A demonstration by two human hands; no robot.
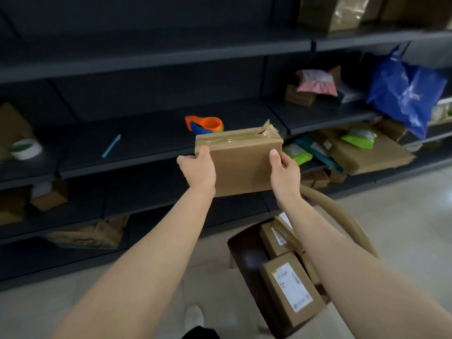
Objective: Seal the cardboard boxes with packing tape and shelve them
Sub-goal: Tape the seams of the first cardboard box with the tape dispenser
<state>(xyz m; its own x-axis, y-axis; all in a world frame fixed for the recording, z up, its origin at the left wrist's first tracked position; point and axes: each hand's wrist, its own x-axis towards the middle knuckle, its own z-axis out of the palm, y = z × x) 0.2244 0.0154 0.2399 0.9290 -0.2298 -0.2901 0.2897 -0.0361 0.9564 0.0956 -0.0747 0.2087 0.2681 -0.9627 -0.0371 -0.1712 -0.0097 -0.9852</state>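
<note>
1. A brown cardboard box (241,165) is gripped at both ends by the left hand (198,167) and right hand (285,168), in the air before the dark shelf (122,167).
2. Glossy tape (227,140) is seen along its top, one end sticking up.
3. An orange-and-blue tape dispenser (204,124) is laid on that matte shelf; pale floor (391,216) is seen below.

The cardboard box (241,165) sits between left hand (198,170) and right hand (286,171), before the shelf (122,165). Behind it on the shelf: tape dispenser (204,123), with an apparent pen (111,145) further left. Below right, labelled boxes (291,287) lie on a chair (247,255).
</note>
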